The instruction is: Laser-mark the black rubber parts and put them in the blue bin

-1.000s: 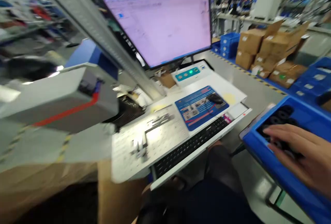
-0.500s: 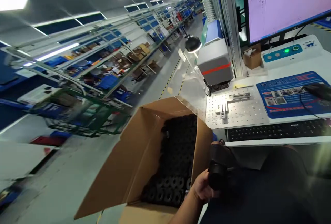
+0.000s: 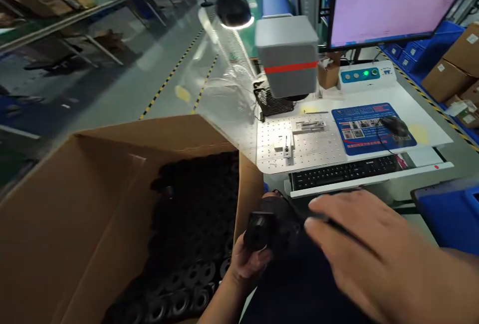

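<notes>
My left hand (image 3: 249,263), at the bottom centre, is closed around a black part (image 3: 258,229) with a squarish end, held beside the right wall of an open cardboard box (image 3: 250,191). Many black ring-ended parts (image 3: 179,301) stand packed in rows inside the box. My right hand (image 3: 377,244) is lifted at the lower right, blurred, its fingers stretched forward toward the black part but apart from it. A dark strip shows between those fingers; I see no clear object in them.
Right of the box is a white bench with a perforated metal plate (image 3: 310,152) carrying small fixtures, under a grey machine head (image 3: 288,49). A keyboard (image 3: 344,171), mouse (image 3: 394,126) and monitor (image 3: 385,4) are farther right. A lit lamp (image 3: 234,9) stands behind.
My view has turned right and down, so the box looks larger and the blue bins show. My right hand has come into view from the lower right. My left hand still holds the black part.
</notes>
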Action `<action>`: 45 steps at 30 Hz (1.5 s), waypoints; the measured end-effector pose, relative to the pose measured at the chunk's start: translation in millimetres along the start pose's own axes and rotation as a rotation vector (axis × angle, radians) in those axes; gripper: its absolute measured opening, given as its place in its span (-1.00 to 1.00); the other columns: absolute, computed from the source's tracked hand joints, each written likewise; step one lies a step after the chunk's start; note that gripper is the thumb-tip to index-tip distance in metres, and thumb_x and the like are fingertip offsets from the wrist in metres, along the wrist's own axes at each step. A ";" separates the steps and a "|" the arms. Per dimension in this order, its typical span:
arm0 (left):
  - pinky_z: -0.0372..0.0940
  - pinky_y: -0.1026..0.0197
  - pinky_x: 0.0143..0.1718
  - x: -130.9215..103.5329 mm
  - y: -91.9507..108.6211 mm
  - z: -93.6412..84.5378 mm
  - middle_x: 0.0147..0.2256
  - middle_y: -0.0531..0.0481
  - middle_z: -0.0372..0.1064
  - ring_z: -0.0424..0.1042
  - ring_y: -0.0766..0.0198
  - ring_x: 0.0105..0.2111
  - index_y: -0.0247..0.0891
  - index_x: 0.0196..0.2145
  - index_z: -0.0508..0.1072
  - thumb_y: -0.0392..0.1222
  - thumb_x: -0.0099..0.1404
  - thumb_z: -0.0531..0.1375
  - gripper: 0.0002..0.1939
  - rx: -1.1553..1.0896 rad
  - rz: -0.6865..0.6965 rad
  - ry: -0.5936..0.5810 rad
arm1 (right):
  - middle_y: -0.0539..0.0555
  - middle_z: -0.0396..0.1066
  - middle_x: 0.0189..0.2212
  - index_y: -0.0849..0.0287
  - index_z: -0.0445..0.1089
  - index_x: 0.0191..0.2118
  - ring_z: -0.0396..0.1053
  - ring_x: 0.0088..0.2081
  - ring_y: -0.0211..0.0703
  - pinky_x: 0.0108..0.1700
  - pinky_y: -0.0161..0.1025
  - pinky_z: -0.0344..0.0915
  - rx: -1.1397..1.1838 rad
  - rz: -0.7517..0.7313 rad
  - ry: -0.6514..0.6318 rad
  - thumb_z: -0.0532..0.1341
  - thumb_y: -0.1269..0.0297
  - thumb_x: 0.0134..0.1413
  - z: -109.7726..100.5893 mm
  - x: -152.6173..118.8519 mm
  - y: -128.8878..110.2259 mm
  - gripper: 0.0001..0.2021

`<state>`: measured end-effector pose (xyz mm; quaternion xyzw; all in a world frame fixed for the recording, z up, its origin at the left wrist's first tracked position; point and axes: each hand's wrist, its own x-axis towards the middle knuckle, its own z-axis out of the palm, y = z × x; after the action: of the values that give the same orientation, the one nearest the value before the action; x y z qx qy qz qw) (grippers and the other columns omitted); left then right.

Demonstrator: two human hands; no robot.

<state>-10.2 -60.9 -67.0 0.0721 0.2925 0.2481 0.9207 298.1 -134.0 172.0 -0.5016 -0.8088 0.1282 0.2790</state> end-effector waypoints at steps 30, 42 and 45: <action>0.30 0.15 -0.23 -6.1 74.6 -21.0 0.06 -0.45 0.46 0.48 0.10 -0.21 -0.37 0.10 0.48 -0.06 0.32 0.30 -0.53 0.278 0.353 -0.106 | 0.20 0.50 -0.12 0.14 0.39 -0.11 0.43 -0.07 0.17 0.01 0.04 0.32 0.016 0.663 0.363 0.40 -0.15 -0.15 133.3 114.3 173.7 -0.44; 0.25 0.19 -0.33 -5.4 77.8 -15.5 -0.12 -0.32 0.51 0.44 0.17 -0.33 -0.38 -0.03 0.55 -0.06 0.25 0.36 -0.59 0.259 0.342 -0.102 | 0.27 0.38 0.16 0.20 0.27 0.26 0.32 0.16 0.22 0.18 0.06 0.23 -0.083 0.541 0.202 0.31 -0.01 -0.02 154.4 142.5 222.5 -0.27; 0.28 0.19 -0.31 -6.8 80.0 -18.0 -0.10 -0.34 0.52 0.45 0.15 -0.31 -0.36 -0.02 0.55 -0.06 0.25 0.37 -0.58 0.227 0.335 -0.122 | 0.23 0.36 0.20 0.13 0.19 0.35 0.33 0.18 0.23 0.16 0.08 0.26 -0.083 0.530 0.161 0.30 0.03 0.00 152.8 136.1 225.0 -0.22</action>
<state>-58.5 4.8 -56.1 0.2379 0.2461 0.3581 0.8687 329.5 101.6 -17.7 -0.7152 -0.6291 0.1232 0.2784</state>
